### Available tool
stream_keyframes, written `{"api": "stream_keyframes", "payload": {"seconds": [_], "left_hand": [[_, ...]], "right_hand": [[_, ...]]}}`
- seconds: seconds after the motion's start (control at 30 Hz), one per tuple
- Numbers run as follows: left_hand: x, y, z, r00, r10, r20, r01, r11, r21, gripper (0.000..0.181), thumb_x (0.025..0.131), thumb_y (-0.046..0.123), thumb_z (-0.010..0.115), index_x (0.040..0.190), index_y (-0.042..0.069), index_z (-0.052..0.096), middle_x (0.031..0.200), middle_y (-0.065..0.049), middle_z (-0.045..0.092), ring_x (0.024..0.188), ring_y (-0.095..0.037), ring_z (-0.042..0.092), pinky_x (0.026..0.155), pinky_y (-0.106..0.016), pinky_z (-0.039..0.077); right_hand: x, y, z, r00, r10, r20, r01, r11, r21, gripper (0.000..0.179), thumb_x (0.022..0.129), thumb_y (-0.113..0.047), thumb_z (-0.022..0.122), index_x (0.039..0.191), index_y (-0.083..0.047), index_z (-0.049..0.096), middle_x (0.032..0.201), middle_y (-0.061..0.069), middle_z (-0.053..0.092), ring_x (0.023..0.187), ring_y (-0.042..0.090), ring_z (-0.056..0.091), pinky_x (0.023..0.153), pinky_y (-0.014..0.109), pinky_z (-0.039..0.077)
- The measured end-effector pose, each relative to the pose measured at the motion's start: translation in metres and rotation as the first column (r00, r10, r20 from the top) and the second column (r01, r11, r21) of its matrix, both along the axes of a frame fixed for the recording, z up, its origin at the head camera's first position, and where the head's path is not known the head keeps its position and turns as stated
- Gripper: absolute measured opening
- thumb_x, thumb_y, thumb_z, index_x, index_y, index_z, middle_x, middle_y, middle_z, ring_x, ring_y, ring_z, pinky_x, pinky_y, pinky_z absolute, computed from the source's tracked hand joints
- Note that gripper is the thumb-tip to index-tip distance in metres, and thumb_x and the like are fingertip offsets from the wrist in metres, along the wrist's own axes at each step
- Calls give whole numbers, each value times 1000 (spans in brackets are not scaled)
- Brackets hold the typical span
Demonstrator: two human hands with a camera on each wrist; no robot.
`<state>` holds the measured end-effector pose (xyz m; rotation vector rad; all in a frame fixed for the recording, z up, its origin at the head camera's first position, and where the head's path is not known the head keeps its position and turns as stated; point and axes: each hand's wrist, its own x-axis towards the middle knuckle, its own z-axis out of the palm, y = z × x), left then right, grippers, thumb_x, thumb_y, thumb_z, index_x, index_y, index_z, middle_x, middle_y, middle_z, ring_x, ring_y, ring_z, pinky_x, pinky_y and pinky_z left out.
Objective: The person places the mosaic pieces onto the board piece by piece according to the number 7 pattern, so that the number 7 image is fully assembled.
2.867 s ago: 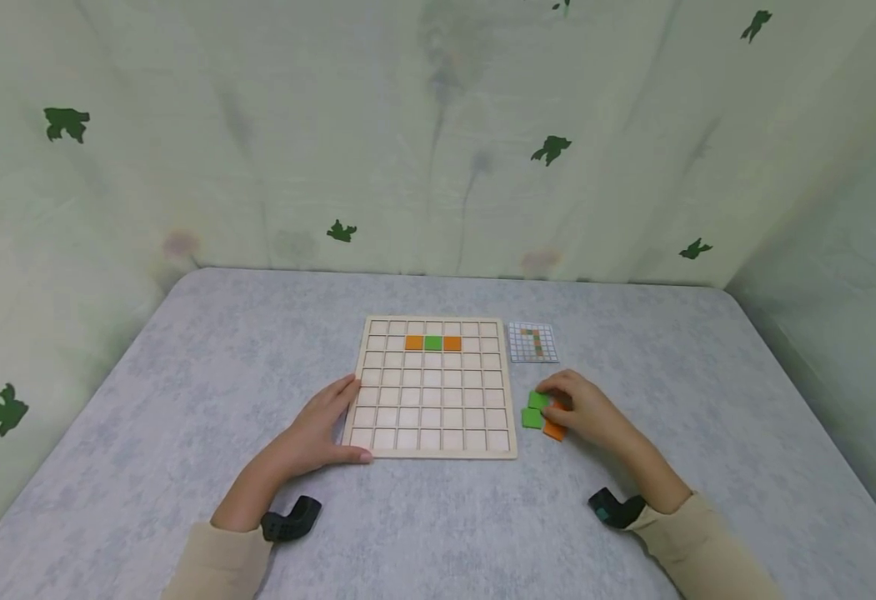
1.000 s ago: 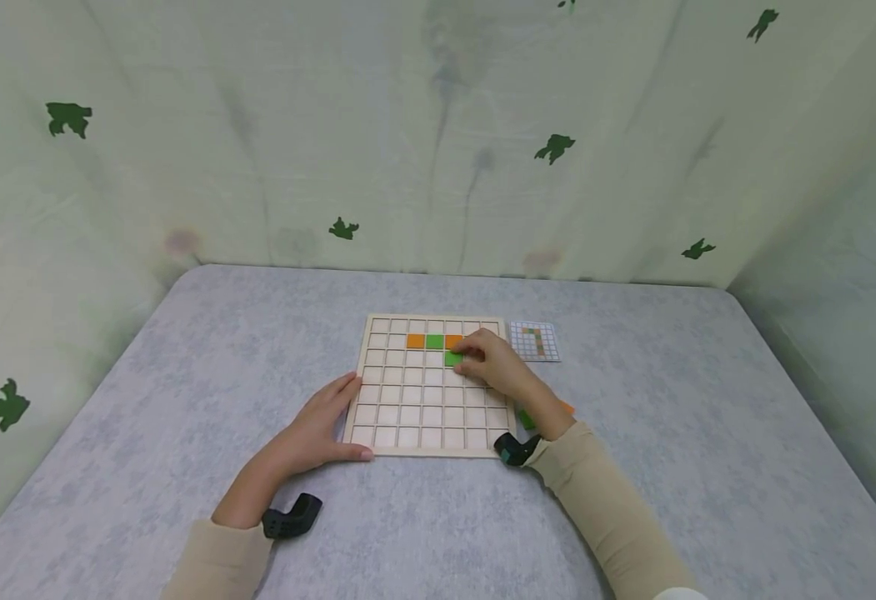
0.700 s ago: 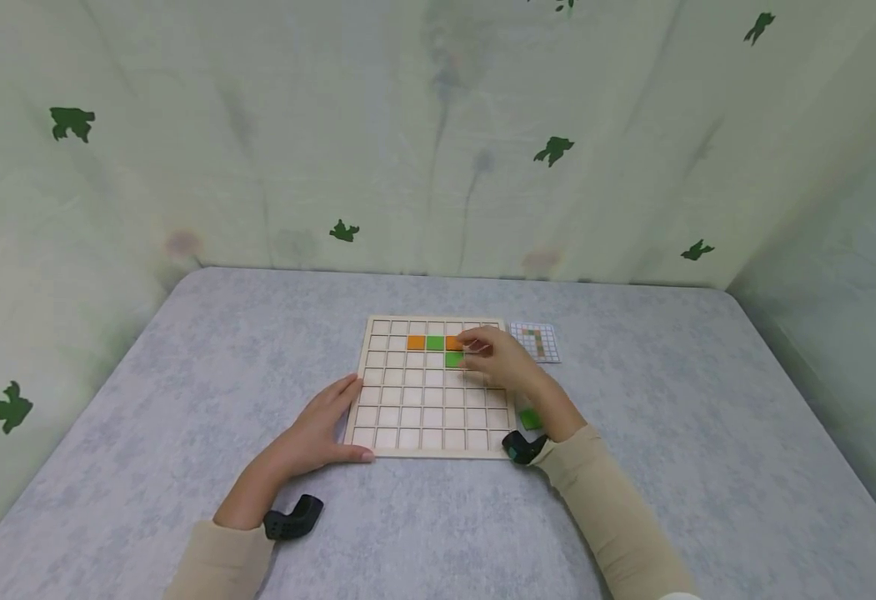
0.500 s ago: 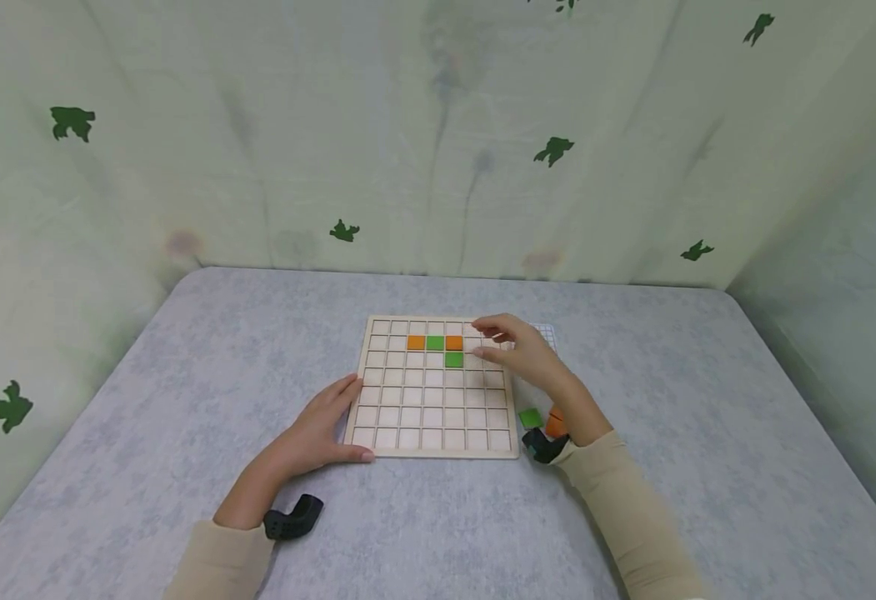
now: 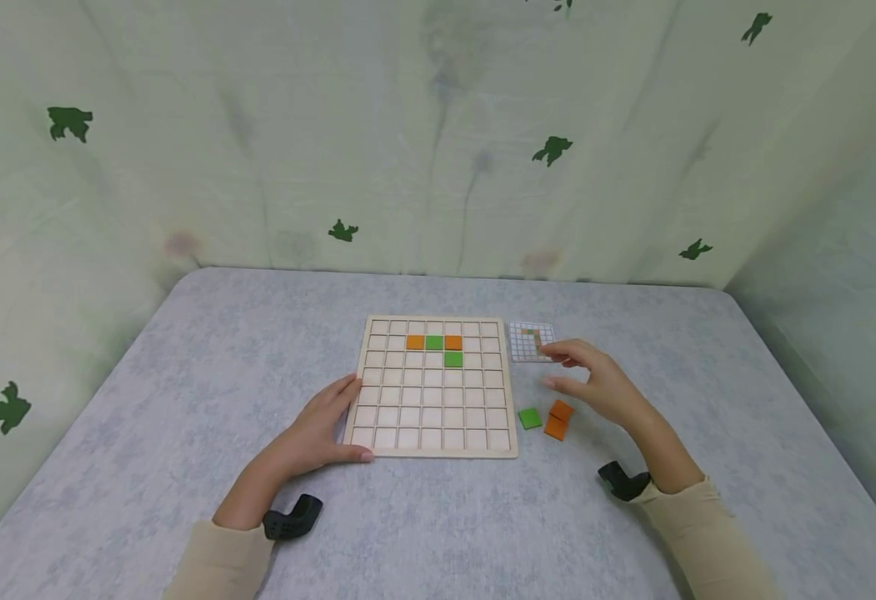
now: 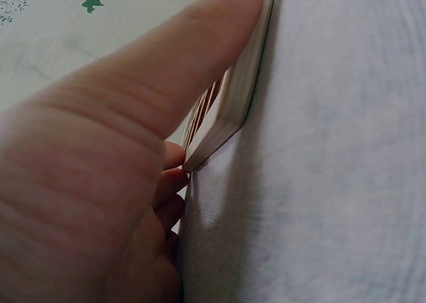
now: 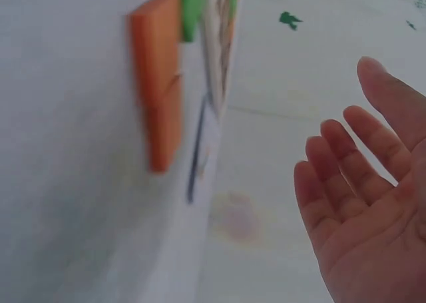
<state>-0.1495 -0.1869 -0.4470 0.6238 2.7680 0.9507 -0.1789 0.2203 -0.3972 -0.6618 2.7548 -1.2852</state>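
Observation:
A wooden grid board (image 5: 407, 417) lies mid-table, with orange (image 5: 415, 342), green (image 5: 433, 342) and orange (image 5: 453, 342) square tiles side by side in its second row. Under the right one sits another green tile (image 5: 453, 359). My left hand (image 5: 317, 433) spans the board's near left corner, thumb along the front edge and straight fingers against the left side. Empty, my right hand (image 5: 606, 383) hovers with spread fingers over the table, fingertips overlapping the small pattern card (image 5: 520, 352). Just below it lie a loose green tile (image 5: 530, 418) and two orange tiles (image 7: 156, 50).
The grey mottled table (image 5: 438, 525) meets a pale cloth backdrop (image 5: 407, 150) with green leaf shapes at its far edge. Black wrist cameras (image 5: 292, 518) are strapped to both wrists. The pattern card lies right of the board's far right corner.
My right hand took a green tile from the loose pile, set it under the right orange tile on the board, let go and moved back right. My left hand stayed put.

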Motion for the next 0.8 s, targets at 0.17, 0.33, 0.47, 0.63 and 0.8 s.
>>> {"api": "stream_keyframes", "payload": {"seconds": [0.17,0.33,0.47,0.63,0.8], "left_hand": [[0,0,-1,1000,-2,-5,2,1000,-9,112,62,57,73,142,-1,20,145,-19,17,130,-38,14,99,-56,19],[0,-1,-3,1000,-5,-11,4,1000,-13,113,61,59,72,142,-1,20,145,-19,16,130,-38,14,99,-55,19],[-1,0,-3,1000,-4,-8,4,1000,-6,113,61,58,72,142,-1,20,146,-18,16,131,-38,14,100,-55,18],[-1,-1,-3,1000,-5,-11,5,1000,-6,112,61,58,72,142,-1,20,146,-18,16,130,-38,14,99,-56,18],[-1,-2,-3,1000,-5,-8,5,1000,-6,113,61,58,73,142,-1,20,146,-18,15,131,-37,13,100,-55,18]], "right_hand": [[11,17,-14,996,5,89,-8,999,34,44,81,-15,67,121,-2,54,119,12,52,103,31,50,88,47,39],[13,29,-28,980,64,187,-72,997,34,42,82,-12,66,121,-3,55,119,12,53,102,28,50,87,43,39],[14,33,-35,970,115,212,-126,991,34,37,84,-6,63,120,-4,56,119,9,54,106,26,48,88,33,39],[14,33,-39,977,125,174,-135,990,47,31,83,-5,63,114,-4,60,114,8,56,103,23,49,87,29,40],[16,30,-40,988,67,139,-83,990,112,26,80,-10,68,106,-7,63,101,3,56,87,18,48,74,27,42]]}}
